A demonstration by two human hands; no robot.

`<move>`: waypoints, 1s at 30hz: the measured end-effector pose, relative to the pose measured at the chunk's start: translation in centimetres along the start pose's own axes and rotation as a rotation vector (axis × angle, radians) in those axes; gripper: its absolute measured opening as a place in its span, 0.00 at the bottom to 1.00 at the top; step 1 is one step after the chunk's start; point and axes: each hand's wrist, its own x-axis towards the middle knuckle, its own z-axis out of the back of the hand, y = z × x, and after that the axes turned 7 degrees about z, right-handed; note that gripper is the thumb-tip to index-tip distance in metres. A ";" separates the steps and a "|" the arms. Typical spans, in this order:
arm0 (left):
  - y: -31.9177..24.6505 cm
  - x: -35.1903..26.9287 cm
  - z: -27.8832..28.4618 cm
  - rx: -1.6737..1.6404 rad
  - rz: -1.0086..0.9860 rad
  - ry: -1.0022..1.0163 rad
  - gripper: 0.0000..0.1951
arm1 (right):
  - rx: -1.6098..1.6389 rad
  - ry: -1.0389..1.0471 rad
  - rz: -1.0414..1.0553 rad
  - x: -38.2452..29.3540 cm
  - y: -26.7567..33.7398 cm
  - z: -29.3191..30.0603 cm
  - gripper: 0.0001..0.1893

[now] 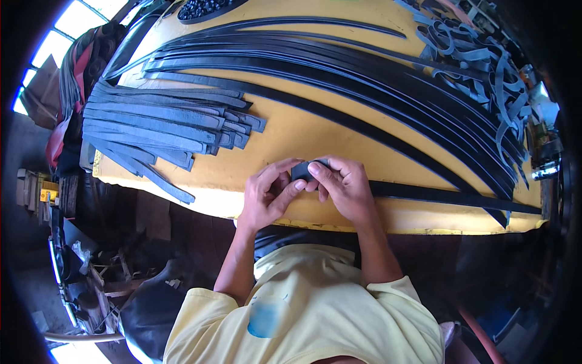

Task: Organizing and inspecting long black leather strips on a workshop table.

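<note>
My left hand [271, 191] and my right hand [346, 185] are close together over the table's near edge. Between them is the end of a black leather-like strap [299, 172]. The right thumb presses on its face, with the fingers bent behind. At the other edge of this end, the left thumb and forefinger pinch it. A black strap length [450, 199] reaches from beside my right hand to the table's right end, apparently the same piece; the hand hides the join. Beyond my hands, a single long strap [327, 114] curves across the table.
A yellow-topped table [291, 136] carries a bundle of long black straps [363, 73]. Shorter grey straps [154, 120] are stacked at left, some overhanging the edge. Tangled grey offcuts [477, 54] heap at far right. A round tray [207, 10] holds small dark pieces.
</note>
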 end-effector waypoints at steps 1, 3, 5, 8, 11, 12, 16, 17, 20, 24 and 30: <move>0.0 -0.1 0.0 0.002 0.006 0.003 0.17 | 0.005 -0.001 -0.005 -0.2 0.1 0.0 0.16; 0.0 -0.1 0.1 -0.007 -0.050 0.017 0.18 | 0.047 0.066 -0.076 -0.1 0.7 0.4 0.15; 0.0 0.2 0.3 0.014 -0.070 0.026 0.18 | 0.087 0.121 -0.129 0.6 1.6 1.1 0.15; 0.1 0.1 0.6 0.016 -0.107 0.058 0.19 | 0.092 0.216 -0.169 1.1 1.3 1.8 0.14; -0.1 -0.1 0.5 -0.050 -0.046 0.072 0.19 | 0.051 0.255 -0.135 1.5 0.4 2.1 0.15; -0.4 -0.4 0.6 -0.099 0.047 0.068 0.17 | 0.053 0.252 -0.129 1.4 0.3 1.8 0.14; 0.3 -0.8 0.7 -0.337 0.091 0.029 0.07 | 0.081 0.165 -0.053 0.9 0.1 -0.2 0.14; 0.0 -0.6 1.2 -0.331 0.090 0.029 0.07 | 0.100 0.155 -0.014 0.6 -0.2 -0.9 0.14; -2.2 -0.2 2.7 0.055 0.180 0.147 0.14 | 0.017 0.129 -0.002 0.0 -0.2 -2.3 0.15; -4.1 0.0 4.2 0.307 0.144 0.273 0.13 | -0.097 0.112 0.101 -0.7 -1.2 -3.4 0.16; -4.8 0.1 5.1 0.450 0.136 0.335 0.12 | -0.296 0.152 0.291 -0.7 -1.6 -4.1 0.10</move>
